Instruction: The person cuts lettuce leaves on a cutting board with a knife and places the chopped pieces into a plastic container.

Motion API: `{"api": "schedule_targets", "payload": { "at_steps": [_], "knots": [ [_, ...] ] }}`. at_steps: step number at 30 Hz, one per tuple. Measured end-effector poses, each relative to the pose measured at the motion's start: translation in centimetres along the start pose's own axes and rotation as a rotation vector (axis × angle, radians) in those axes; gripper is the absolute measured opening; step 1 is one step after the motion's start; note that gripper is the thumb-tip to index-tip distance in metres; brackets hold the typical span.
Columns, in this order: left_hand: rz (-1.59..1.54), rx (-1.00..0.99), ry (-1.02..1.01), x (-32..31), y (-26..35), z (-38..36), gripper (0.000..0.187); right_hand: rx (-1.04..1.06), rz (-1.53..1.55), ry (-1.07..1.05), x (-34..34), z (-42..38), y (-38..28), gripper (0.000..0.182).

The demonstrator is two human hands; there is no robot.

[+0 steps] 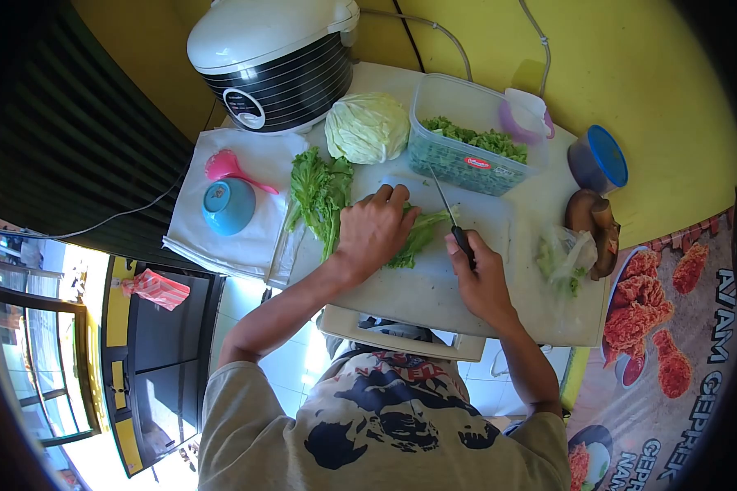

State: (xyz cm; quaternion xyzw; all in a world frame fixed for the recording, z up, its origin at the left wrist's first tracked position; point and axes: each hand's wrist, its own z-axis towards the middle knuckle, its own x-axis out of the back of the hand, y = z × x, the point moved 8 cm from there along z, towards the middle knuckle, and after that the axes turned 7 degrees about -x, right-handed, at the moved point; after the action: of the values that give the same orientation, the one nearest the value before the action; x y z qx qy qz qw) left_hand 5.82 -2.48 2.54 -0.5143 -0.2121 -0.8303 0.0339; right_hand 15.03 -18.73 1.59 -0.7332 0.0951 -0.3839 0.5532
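Note:
My left hand (375,227) is closed over a bunch of leafy lettuce (418,240), pressing it down on a pale cutting board (490,225). In my right hand (483,278) is a knife (445,199), gripped by its black handle. Its blade points up and away, next to the cut end of the bunch. More lettuce leaves (318,190) lie to the left of my left hand. Beyond the board stands a clear plastic container (458,184) holding chopped greens (475,141). A whole cabbage (368,128) sits left of that container.
A rice cooker (274,74) occupies the back left. Nearer, a blue bowl (228,207) and pink ladle (236,170) rest on white cloth. On the right are a blue-lidded tub (598,159), a brown object (594,229) and a plastic bag (567,254) with greens. The table edge is close to me.

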Motion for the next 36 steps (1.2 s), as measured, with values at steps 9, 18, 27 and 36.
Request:
{"api": "schedule_targets", "payload": {
  "at_steps": [9,18,27,36],
  "knots": [
    [-0.172,-0.363,0.048,0.8,3.2,-2.3,0.035,0.263,-0.412,0.066,1.4,-3.9,-0.1,0.058],
    [-0.059,-0.408,-0.114,-1.6,3.0,-4.0,0.055,0.188,-0.617,0.045,1.6,-3.8,1.4,0.059],
    [-0.026,-0.393,-0.286,-2.6,3.2,-4.4,0.061,0.168,-0.557,0.044,1.8,-3.6,1.8,0.057],
    [0.056,-0.447,-0.279,-2.4,3.2,-4.6,0.064,0.165,-0.576,0.039,1.8,-3.9,1.3,0.06]
  ]
}}
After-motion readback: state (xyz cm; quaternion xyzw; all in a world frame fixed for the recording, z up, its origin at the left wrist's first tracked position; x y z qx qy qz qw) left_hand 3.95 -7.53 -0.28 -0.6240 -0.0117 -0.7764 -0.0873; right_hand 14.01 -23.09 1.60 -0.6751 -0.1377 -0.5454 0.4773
